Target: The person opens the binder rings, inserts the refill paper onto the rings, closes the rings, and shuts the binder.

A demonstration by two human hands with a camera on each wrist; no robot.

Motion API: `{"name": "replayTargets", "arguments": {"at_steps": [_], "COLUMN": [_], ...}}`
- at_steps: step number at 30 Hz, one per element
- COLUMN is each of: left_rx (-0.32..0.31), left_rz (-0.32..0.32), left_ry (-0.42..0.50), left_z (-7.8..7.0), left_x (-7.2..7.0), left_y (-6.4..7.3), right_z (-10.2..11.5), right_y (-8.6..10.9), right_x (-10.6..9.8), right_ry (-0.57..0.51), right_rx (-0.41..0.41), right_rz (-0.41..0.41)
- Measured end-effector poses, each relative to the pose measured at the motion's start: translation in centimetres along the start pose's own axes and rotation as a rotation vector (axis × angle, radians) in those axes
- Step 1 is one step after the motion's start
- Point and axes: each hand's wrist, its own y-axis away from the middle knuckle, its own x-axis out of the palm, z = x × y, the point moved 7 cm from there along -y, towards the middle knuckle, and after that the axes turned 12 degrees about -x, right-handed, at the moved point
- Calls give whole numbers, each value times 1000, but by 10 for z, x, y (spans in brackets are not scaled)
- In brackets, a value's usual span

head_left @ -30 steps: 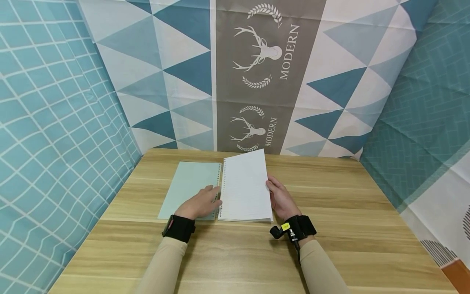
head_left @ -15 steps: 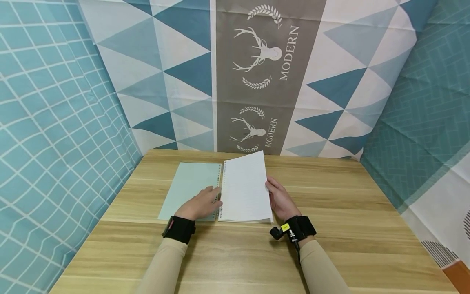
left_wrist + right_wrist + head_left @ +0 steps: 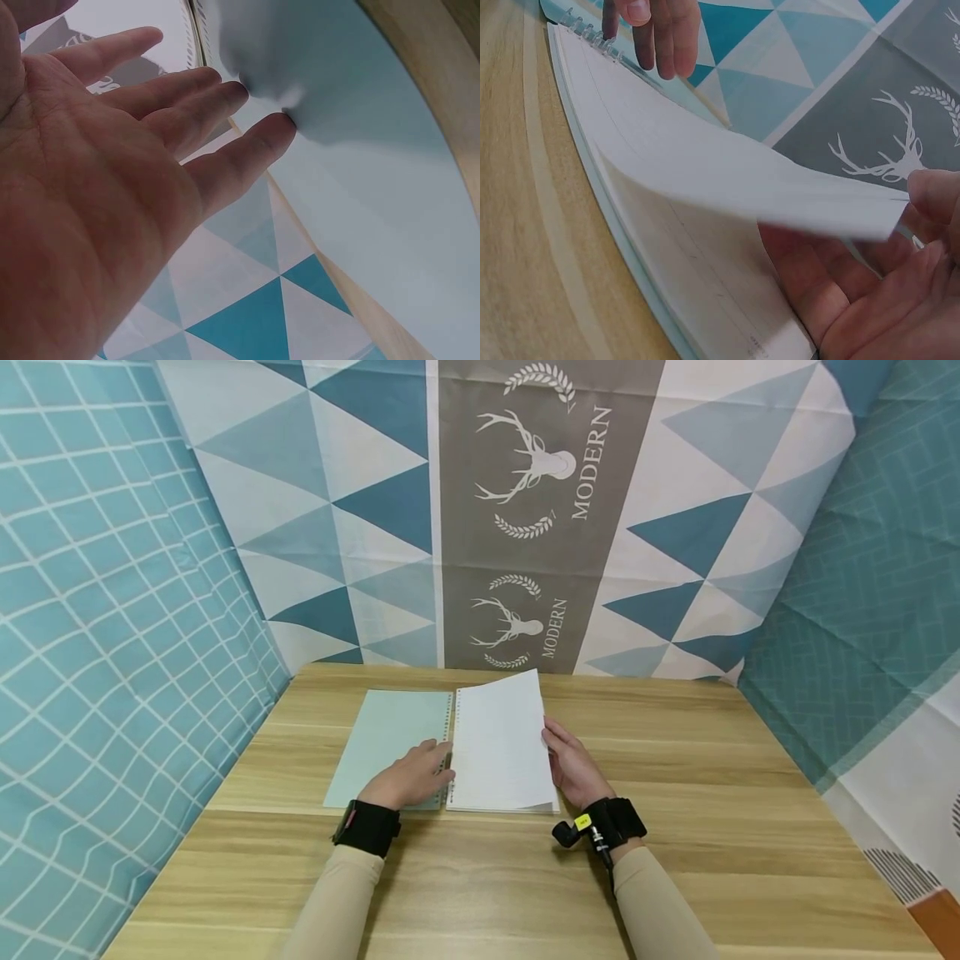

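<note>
A ring-bound notebook (image 3: 498,752) lies open on the wooden table, with lined white pages on the right. Its pale green cover (image 3: 397,718) is spread flat on the left. My left hand (image 3: 408,774) rests on the cover beside the binding, fingers extended; in the left wrist view its fingertips (image 3: 281,126) touch the green surface. At the pages' right edge, my right hand (image 3: 576,766) pinches some lifted sheets (image 3: 727,172) between thumb and fingers. These sheets bow upward in the right wrist view, above the lower pages (image 3: 690,262). Clear plastic rings (image 3: 589,30) run along the binding.
The wooden table (image 3: 690,827) extends around the notebook on all sides. Behind it rises a patterned cloth (image 3: 390,527) with triangles and deer heads. A blue tiled sheet (image 3: 97,610) borders the left, and a teal one (image 3: 862,568) the right.
The far corner of the lifted sheets has sunk slightly, and their near corner curves a little more. Both hands keep nearly the same place.
</note>
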Motion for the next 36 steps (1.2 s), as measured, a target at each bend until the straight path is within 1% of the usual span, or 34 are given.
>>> {"name": "replayTargets", "arguments": {"at_steps": [6, 9, 12, 17, 28, 33, 36], "left_rx": [4, 3, 5, 0, -7, -8, -7], "left_rz": [3, 7, 7, 5, 11, 7, 6], "left_ry": [2, 5, 2, 3, 12, 6, 7], "left_z": [0, 0, 0, 1, 0, -1, -1], "left_x": [0, 0, 0, 0, -2, -2, -1], "left_y": [0, 0, -1, -2, 0, 0, 0], "right_z": [1, 3, 6, 13, 19, 22, 23], "right_y": [1, 1, 2, 3, 4, 5, 6], "right_x": [2, 3, 4, 4, 2, 1, 0], "right_ry": [42, 45, 30, 12, 52, 60, 82], "right_rx": [1, 1, -14, -64, -75, -91, -101], "right_rz": [18, 26, 49, 84, 78, 78, 82]}}
